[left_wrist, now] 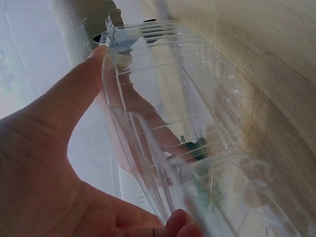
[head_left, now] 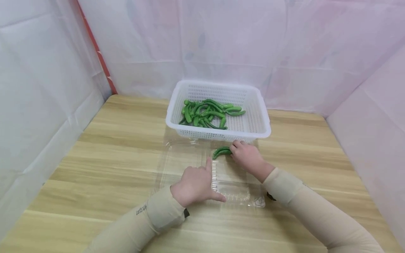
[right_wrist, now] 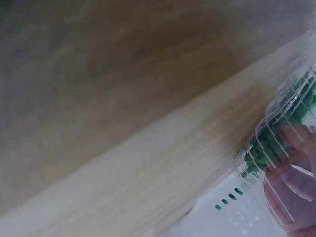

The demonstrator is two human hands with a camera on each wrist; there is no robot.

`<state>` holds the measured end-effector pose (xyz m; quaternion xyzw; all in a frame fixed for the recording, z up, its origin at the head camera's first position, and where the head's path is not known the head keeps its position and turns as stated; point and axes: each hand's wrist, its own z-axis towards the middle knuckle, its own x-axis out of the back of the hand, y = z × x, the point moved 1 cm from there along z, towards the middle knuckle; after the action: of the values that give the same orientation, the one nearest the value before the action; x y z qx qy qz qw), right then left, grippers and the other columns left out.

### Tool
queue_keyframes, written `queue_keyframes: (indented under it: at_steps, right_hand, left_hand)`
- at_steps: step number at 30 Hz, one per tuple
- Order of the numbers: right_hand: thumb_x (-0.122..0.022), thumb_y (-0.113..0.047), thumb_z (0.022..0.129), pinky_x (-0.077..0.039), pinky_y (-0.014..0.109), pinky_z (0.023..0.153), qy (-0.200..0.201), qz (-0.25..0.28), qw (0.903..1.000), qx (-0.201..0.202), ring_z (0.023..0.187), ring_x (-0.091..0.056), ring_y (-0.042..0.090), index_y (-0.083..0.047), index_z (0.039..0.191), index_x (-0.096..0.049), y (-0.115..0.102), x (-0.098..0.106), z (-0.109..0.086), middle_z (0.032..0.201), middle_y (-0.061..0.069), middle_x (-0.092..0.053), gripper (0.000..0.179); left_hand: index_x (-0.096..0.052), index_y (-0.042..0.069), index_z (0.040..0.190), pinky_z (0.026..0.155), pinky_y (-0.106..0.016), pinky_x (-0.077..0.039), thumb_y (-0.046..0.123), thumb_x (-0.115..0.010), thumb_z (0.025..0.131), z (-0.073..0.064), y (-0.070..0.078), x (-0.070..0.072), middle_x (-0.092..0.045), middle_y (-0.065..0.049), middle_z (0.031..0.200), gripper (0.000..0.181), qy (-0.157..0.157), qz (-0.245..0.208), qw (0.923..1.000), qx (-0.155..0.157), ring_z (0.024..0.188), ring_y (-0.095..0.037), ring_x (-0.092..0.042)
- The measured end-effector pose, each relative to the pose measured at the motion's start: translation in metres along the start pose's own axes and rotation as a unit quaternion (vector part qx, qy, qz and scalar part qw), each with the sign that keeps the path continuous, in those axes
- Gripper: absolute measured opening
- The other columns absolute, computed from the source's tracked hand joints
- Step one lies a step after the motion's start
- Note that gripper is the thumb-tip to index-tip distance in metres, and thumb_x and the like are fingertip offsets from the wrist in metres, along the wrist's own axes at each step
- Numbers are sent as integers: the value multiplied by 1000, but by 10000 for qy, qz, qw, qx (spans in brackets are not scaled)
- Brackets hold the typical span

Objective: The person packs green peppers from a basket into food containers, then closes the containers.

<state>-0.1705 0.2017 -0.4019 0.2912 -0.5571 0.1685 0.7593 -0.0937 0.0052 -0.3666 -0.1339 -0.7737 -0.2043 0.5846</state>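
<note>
Partly, the right hand hides the green vegetables it holds.

Wood-grain tbl w/ pale sheeting round it, red strip nr back L corner.

Loads of green here: the peppers mid-frame run from bright grassy green to a darker shade. Basket around most of them is plain white with a pattern of tiny holes. The box below it is totally clear, so the table shows through, light yellowish-brown with streaky grain. Sleeves at lower left and lower right are beige, dark lettering on the left one. Backdrop's whitish with blurry pink and bluish-grey blotches, plus a red strip upper left.
</note>
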Motion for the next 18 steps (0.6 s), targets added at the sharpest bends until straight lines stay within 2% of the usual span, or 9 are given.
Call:
queue_keyframes:
  at_steps: [11,18]
  right_hand:
    - [-73,-14,79,-51,36,56,3,478,9988,-67,74,-57,26,-2,86,-61,3,-4,-1,88,11,-58,19]
    - [-73,-17,80,-51,36,57,28,571,9983,-92,74,-57,25,-2,86,-61,4,-4,1,87,10,-57,20]
  left_hand:
    - [-23,-6,144,52,-31,-42,82,-59,59,1,2,0,-61,-4,69,127,-203,-36,9998,68,62,-15,-59]
    - [-24,-5,144,53,-30,-43,82,-59,58,3,2,0,-63,-5,73,127,-202,-24,9997,142,65,-16,-60]
